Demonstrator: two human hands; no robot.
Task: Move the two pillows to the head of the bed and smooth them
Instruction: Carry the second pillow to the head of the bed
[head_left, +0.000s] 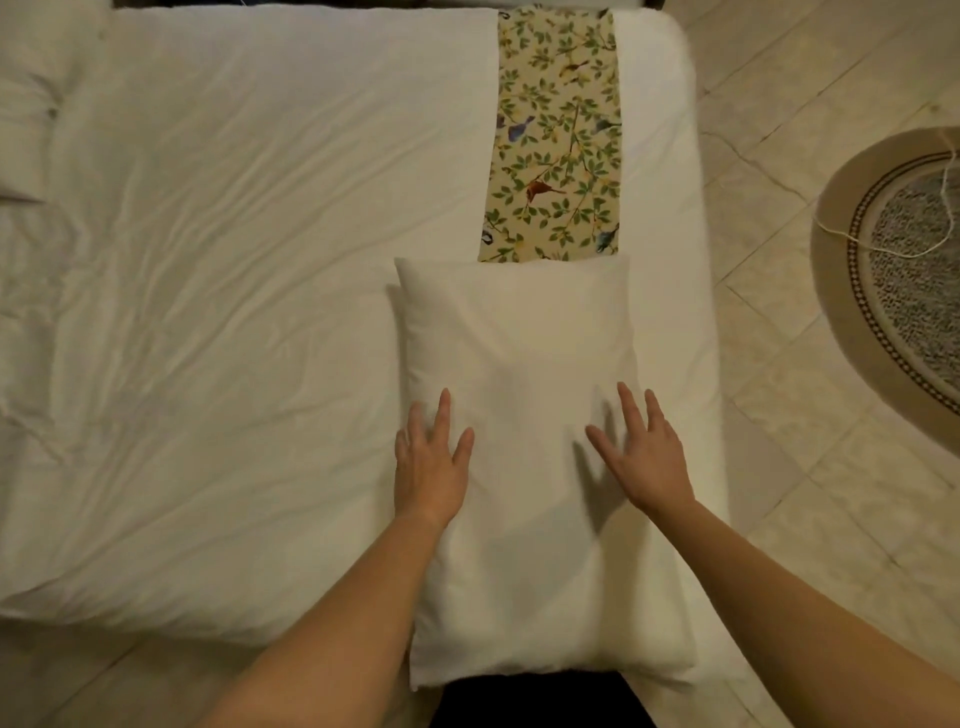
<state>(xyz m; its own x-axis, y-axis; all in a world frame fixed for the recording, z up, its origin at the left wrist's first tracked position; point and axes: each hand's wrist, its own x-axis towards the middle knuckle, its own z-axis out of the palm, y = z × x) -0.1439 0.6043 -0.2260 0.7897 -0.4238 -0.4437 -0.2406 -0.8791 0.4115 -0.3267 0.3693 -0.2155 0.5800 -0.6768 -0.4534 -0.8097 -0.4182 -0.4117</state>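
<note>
- Centrally, the left hand (431, 467) lies palm down on the white pillow (519, 338), fingers straight and slightly spread; it grips nothing. Its fingertips reach the pillow's left edge.
- Right hand (644, 457): likewise flat and open, fingers straight and fanned, resting on the right half of the same pillow. A shallow dent and a shadow show in the fabric beside its thumb.
- Both bare forearms run from the lower corners of the view up to the pillow, one on either side of its midline.
- Pillow: lies lengthwise away from the person on the bed (234, 260), at the near right part of the mattress. Its near end overhangs the mattress edge, and its far end covers the near end of the floral runner (556, 130).
- Floral runner: a strip printed with leaves and birds, laid across the bed towards its right end.
- Bed surface: white sheet, creased in long diagonal folds across the left and middle.
- Rumpled white mass (26, 135) at the left edge of the view; pillow or bunched bedding cannot be told.
- Tiled floor (779, 78) to the right, bearing a round rug (909, 270) with a pale cord (883, 250) trailing over it.
</note>
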